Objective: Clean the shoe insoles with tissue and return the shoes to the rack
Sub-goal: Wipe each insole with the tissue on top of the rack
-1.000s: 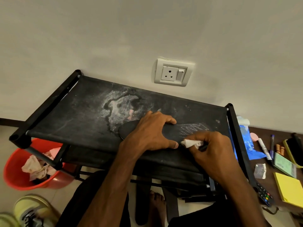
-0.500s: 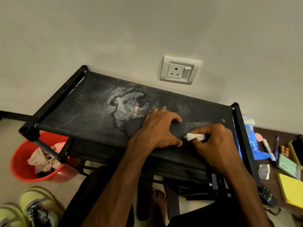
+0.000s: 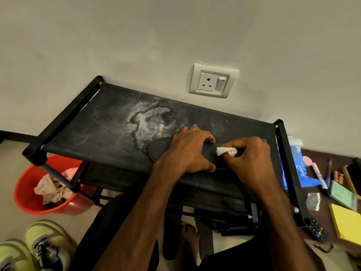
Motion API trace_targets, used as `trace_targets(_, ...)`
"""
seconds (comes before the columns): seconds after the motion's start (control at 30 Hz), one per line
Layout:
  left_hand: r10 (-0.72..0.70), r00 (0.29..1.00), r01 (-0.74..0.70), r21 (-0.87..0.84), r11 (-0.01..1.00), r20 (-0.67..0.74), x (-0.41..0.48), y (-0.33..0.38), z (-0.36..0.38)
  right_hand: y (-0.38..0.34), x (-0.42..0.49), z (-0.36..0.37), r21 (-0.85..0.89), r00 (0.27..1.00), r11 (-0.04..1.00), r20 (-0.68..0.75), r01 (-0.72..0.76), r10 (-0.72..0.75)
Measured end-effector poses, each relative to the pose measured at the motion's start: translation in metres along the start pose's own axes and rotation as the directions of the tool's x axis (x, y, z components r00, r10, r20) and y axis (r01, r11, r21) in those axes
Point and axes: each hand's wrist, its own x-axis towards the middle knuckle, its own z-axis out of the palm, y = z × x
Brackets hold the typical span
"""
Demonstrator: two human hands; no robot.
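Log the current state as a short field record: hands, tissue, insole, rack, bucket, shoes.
left hand: holds the insole down on the rack's top shelf
right hand: pinches a white tissue against the insole, beside the left fingers
insole: dark, flat on the shelf, right part hidden by the hands
shelf: black fabric, whitish stain behind the insole
bucket: red, on the floor left of the rack, holds crumpled tissues
shoes: yellow-green pair on the floor, lower left, not on the rack
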Motion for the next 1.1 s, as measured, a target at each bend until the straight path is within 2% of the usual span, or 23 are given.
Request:
trace_targets(0.13, 0.002, 1.0, -0.002, -0.015, 1.0, 0.009, 0.004, -0.004, 0.004, 0.0, 0.007, 0.006, -0.012, 1.0, 1.0, 0.006, 0.024, -0.023)
trace_targets(0.33, 0.018, 0.999, -0.02, -0.073, 0.997, -0.03, 0.004, -0.007, 0.006, 0.0, -0.006, -0.015, -0.14, 0.97, 0.988, 0.242, 0.061, -0.026)
trace_targets(0.4, 0.017, 0.999, -0.02, -0.073, 0.997, -0.034, 0.004, -0.006, 0.005, -0.001, -0.011, -0.018, -0.168, 0.961, 0.982, 0.275, 0.083, -0.034)
trace_targets(0.63, 0.009, 0.999, -0.011, -0.064, 0.998, -0.033, 0.003, -0.006, 0.004, 0.0, -0.012, -0.019, -0.082, 0.971, 0.992, 0.225, 0.097, -0.076)
trace_targets(1.1, -0.005, 1.0, 0.003, -0.067, 0.998, -0.03, 0.0, -0.001, 0.001, 0.0, -0.014, -0.017, -0.024, 0.978, 0.997, 0.198, 0.078, -0.072)
